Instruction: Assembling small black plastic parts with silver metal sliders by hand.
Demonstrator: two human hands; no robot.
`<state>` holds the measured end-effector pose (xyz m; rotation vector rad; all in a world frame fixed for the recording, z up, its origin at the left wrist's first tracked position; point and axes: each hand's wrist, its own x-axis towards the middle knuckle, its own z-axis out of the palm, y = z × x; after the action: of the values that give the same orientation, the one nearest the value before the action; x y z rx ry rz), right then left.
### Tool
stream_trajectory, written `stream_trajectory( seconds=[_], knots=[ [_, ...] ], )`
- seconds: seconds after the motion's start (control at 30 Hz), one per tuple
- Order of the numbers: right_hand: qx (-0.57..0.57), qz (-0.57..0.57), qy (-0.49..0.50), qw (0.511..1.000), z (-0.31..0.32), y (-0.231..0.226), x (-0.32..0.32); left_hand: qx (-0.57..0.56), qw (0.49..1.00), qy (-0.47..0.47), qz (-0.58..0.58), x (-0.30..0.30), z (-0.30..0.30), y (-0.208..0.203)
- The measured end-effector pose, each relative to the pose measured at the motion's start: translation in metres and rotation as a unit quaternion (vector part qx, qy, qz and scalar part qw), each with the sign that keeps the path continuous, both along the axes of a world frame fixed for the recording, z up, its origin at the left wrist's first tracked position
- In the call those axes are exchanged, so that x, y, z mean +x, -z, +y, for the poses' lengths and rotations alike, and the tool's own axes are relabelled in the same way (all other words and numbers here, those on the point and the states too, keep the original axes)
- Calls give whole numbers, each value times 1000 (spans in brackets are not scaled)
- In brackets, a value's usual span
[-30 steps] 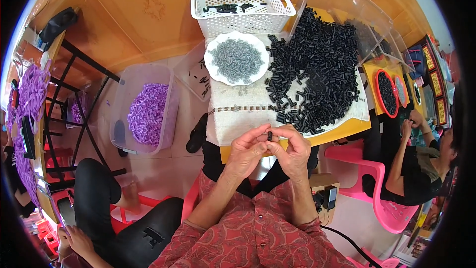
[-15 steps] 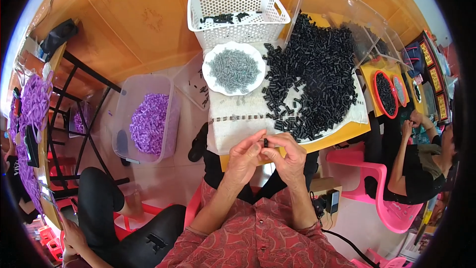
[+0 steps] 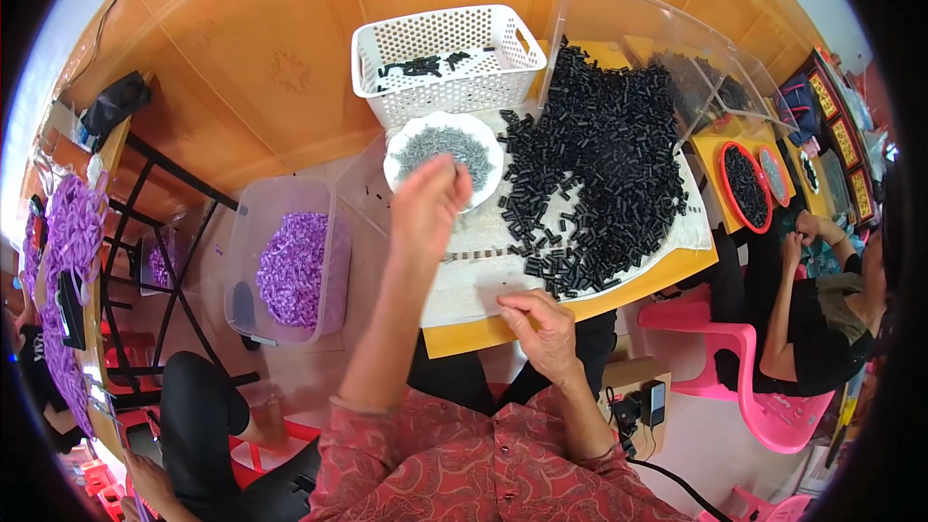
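Note:
My left hand point(image 3: 425, 208) is raised over the near part of a white scalloped plate point(image 3: 394, 174). Motion smears its fingers, so what they hold, if anything, does not show. On the plate lies a heap of small greyish, spring-like pieces point(image 3: 440, 145). At the table's front edge my right hand point(image 3: 543, 333) is closed, thumb and fingertips drawn together; anything between them is hidden or too small to name. Just beyond it spreads a large pile of small black tube-like pieces point(image 3: 609, 155) on a whitish cloth point(image 3: 464, 280).
Behind the plate stands a white perforated basket point(image 3: 445, 87) with some black pieces. A clear bin point(image 3: 657, 14) lies tipped behind the pile. Left on the floor is a clear tub point(image 3: 333, 300) of purple pieces. People sit at both sides; a pink chair point(image 3: 739, 367) is at right.
My hands were together at the table edge around a small black piece; now they are apart. The left has moved forward over the plate, the right stays near the edge. The view has shifted slightly.

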<state>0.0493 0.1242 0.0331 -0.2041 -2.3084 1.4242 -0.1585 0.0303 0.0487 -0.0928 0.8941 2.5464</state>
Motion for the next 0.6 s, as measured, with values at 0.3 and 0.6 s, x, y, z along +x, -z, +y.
stream_trajectory(
  seconds=[0.3, 0.6],
  knots=[
    [45, 28, -42, 998, -8, 7, 4, -10, 991, -47, 124, -149, 26, -33],
    [94, 19, 93, 991, 40, 8, 5, -20, 998, -44, 42, -37, -5, -7]
  ],
)
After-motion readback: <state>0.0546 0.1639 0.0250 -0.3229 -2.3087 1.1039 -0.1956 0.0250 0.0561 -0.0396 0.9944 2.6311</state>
